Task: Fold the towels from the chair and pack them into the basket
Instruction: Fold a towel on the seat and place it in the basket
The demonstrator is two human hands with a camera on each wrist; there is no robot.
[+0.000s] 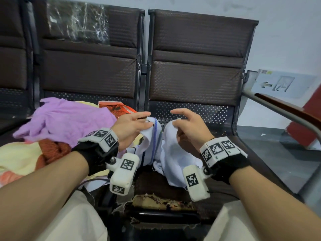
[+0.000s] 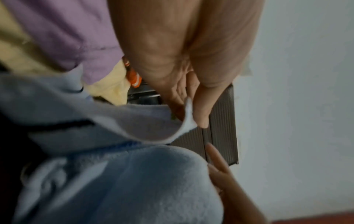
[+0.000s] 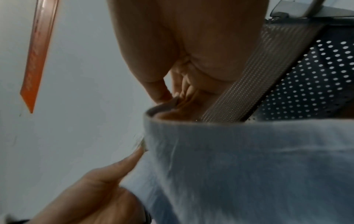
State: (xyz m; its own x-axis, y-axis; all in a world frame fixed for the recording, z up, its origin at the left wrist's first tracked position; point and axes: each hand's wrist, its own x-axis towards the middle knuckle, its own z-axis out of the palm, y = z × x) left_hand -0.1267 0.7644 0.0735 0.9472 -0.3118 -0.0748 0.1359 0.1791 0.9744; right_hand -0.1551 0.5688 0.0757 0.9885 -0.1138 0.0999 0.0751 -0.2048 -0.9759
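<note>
A white towel (image 1: pixel 171 153) with a blue stripe hangs between my two hands above the right chair seat (image 1: pixel 173 186). My left hand (image 1: pixel 137 123) pinches one top corner of it between thumb and fingers; the left wrist view shows that corner (image 2: pixel 188 121) folded under the thumb. The other top corner is pinched by my right hand (image 1: pixel 182 124), with the cloth (image 3: pixel 239 159) draped below it in the right wrist view. The towel's lower part sags onto the seat. A heap of other towels, purple (image 1: pixel 69 119), yellow (image 1: pixel 19 157) and rust (image 1: pixel 53 146), lies on the left chair. No basket is in view.
Dark padded chair backs (image 1: pixel 199 58) stand right behind the hands. The seat's front edge (image 1: pixel 159 202) is torn. An orange-printed bag (image 1: pixel 116 108) lies behind the heap. A metal armrest with a wooden rail (image 1: pixel 281 108) runs along the right. My legs in pale trousers (image 1: pixel 73 221) are below.
</note>
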